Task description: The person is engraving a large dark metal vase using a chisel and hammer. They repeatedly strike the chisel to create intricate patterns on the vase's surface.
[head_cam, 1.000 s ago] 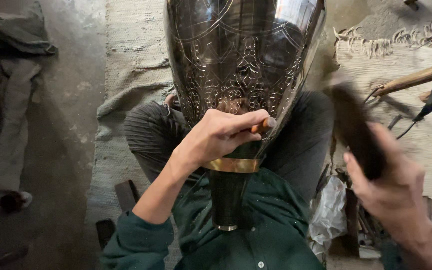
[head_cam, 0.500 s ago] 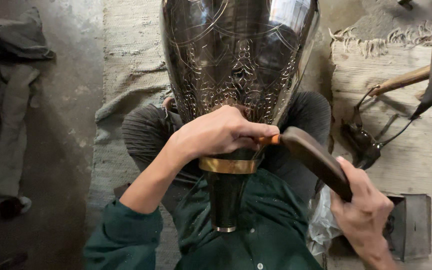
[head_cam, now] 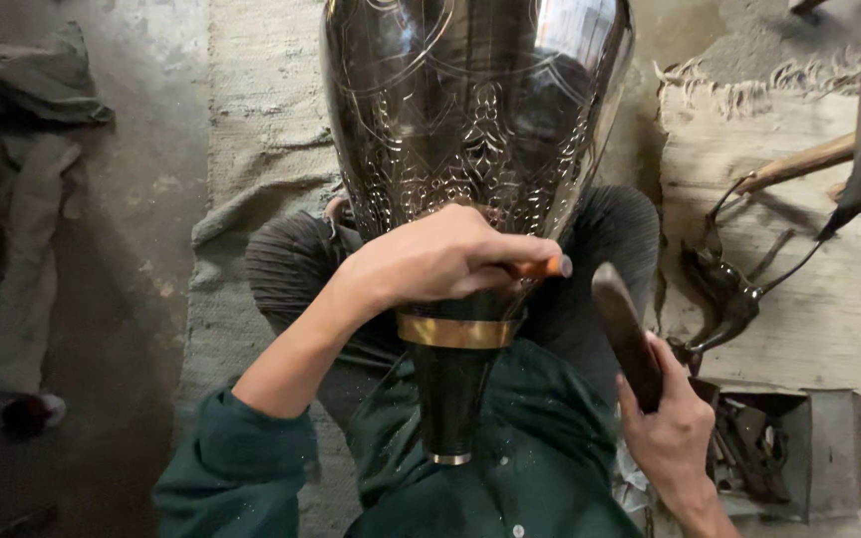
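Observation:
A large dark metal vase [head_cam: 475, 130] with engraved patterns lies across my lap, its narrow neck with a brass band [head_cam: 458, 331] pointing toward me. My left hand [head_cam: 440, 257] rests on the vase's lower body and grips a small orange-handled chisel [head_cam: 540, 267], tip against the metal. My right hand [head_cam: 672, 423] holds a dark wooden mallet [head_cam: 626, 334], its head just right of the chisel's end and a little below it.
I sit cross-legged on a woven mat [head_cam: 261, 149]. To the right are a metal box [head_cam: 779, 448] with several tools, dark metal tongs [head_cam: 724, 284] and a wooden handle [head_cam: 799, 164]. Grey cloth [head_cam: 27, 189] lies on the left floor.
My right hand swung the mallet from a raised position out on the right down and inward to the chisel's end. My left hand and the vase stayed nearly still.

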